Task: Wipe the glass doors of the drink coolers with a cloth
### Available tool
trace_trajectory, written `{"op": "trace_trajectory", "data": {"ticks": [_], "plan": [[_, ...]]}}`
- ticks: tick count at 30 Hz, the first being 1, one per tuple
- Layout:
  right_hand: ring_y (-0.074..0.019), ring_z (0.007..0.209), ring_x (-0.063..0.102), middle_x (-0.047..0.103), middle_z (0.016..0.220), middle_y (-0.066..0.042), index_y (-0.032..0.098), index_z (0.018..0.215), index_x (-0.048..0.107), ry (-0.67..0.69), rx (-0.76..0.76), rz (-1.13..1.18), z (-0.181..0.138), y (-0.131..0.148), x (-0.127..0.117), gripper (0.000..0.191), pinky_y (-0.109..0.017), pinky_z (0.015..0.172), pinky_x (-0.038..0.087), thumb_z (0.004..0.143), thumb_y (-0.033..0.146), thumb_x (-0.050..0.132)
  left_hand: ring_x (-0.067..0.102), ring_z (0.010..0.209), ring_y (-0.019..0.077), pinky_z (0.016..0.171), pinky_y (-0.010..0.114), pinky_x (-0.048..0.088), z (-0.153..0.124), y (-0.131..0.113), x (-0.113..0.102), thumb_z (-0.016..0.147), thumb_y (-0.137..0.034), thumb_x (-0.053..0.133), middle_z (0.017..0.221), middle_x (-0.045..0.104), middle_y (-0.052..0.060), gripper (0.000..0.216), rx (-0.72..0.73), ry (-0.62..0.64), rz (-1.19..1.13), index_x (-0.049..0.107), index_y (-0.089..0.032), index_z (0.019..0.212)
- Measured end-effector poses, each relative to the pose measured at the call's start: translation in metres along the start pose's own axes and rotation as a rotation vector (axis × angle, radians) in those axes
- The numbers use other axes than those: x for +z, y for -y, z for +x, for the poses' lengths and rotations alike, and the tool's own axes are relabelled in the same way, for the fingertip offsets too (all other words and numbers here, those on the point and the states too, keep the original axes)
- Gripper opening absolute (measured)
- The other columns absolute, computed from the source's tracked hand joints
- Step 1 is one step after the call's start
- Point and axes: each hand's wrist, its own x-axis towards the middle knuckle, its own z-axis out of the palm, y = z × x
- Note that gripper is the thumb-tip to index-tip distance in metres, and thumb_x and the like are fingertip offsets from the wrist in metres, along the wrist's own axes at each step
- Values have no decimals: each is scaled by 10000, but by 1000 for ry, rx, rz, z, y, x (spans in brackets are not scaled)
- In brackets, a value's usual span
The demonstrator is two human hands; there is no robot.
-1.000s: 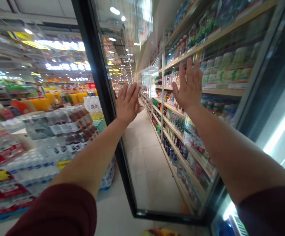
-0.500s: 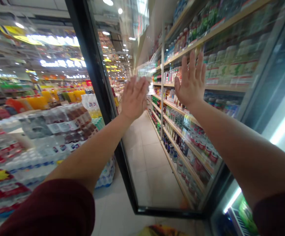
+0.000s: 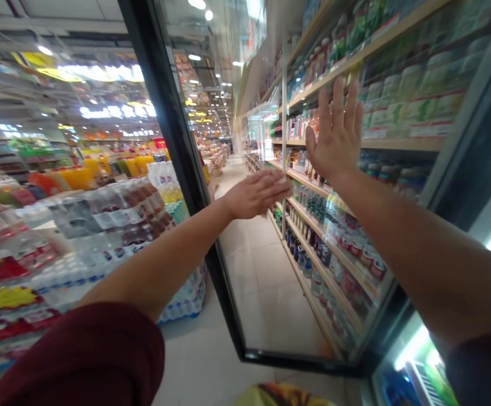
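A glass door [image 3: 256, 316] with a black frame stands swung open in front of me. My left hand [image 3: 258, 194] lies flat at the middle of the pane, its fingers stretched to the right. Motion smears its fingertips, and I cannot tell whether anything thin is under the palm. Higher up and to the right, my right hand [image 3: 336, 132] rests against the same glass with its fingers up and apart. Nothing is in it. Bottles on shelves show in the glass behind both hands.
Left of the door stand stacked packs of bottled drinks [image 3: 118, 220], with orange juice bottles [image 3: 74, 177] behind them. A lit cooler interior [image 3: 423, 361] lies at the lower right. Below the door, a yellow patterned thing [image 3: 285, 395] shows at the bottom edge.
My left hand has slid down and right across the glass and turned from pointing up to pointing right. My right hand keeps its place on the pane. The view has shifted slightly.
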Motion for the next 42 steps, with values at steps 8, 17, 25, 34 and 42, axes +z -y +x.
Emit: {"op": "trace_trajectory", "data": {"ticks": [8, 17, 25, 34, 42], "plan": [[-311, 1687, -63, 19, 1827, 12, 194, 1747, 163, -1, 19, 40, 2, -3, 5, 730, -646, 1348, 5, 1104, 539, 179, 11, 1682, 252, 1380, 577, 97, -24, 28, 0, 1125, -312, 339, 1794, 246, 51, 629, -489, -356, 192, 230, -231, 1740], [-377, 1686, 33, 100, 1822, -100, 116, 1742, 219, -6, -14, -58, 3, -4, 4, 744, -623, 1367, 104, 1116, 516, 232, 98, 1676, 234, 1382, 495, 117, -44, 21, 2, 1138, -314, 397, 1762, 334, 62, 572, -272, -148, 213, 361, -160, 1687], [-300, 1692, -68, 96, 1816, 60, 274, 1752, 168, 14, 31, 22, 3, -3, 4, 718, -690, 1363, 71, 1092, 541, 264, 182, 1661, 193, 1387, 420, 139, -60, -10, 29, 1144, -270, 413, 1690, 472, 0, 518, 163, 13, 141, 421, -251, 1662], [-279, 1687, -124, 28, 1814, 87, 266, 1755, 138, 22, 42, 45, 5, -5, 10, 729, -664, 1369, 9, 1083, 516, 271, 142, 1669, 265, 1376, 508, 168, -70, -15, 41, 1113, -234, 447, 1723, 408, 95, 635, -144, -200, 161, 283, -192, 1725], [-376, 1686, 21, 107, 1823, -99, 124, 1742, 220, -6, -7, -56, 4, -3, 9, 729, -641, 1369, 97, 1104, 463, 313, 53, 1675, 311, 1362, 573, 173, -68, 7, 31, 1134, -216, 405, 1790, 237, 127, 640, -515, -428, 228, 193, -144, 1733]]}}
